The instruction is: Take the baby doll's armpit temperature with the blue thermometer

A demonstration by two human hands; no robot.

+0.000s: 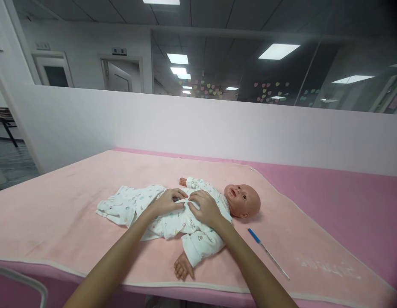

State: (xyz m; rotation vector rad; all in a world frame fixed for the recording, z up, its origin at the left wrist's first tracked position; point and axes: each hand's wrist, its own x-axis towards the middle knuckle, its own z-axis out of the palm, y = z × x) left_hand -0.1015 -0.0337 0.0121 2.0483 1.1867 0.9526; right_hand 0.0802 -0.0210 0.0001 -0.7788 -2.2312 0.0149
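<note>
A baby doll (245,201) lies on its back with its head to the right, dressed in a white printed outfit (174,224). My left hand (168,202) is bent over the belly, thumb and fingers closed on the front of the outfit. Just right of it, my right hand (204,207) pinches the same cloth near the chest, its fingertips almost meeting those of the left. What exactly lies between the fingertips is too small to make out. One doll hand (184,267) sticks out of a sleeve toward me.
A thin metal rod with a blue handle (254,235) lies right of the doll. Beneath everything is a pale pink mat (63,201) on a darker pink surface (339,201). A low white wall (198,128) with glass above stands behind. A metal rail (22,278) curves at the near left.
</note>
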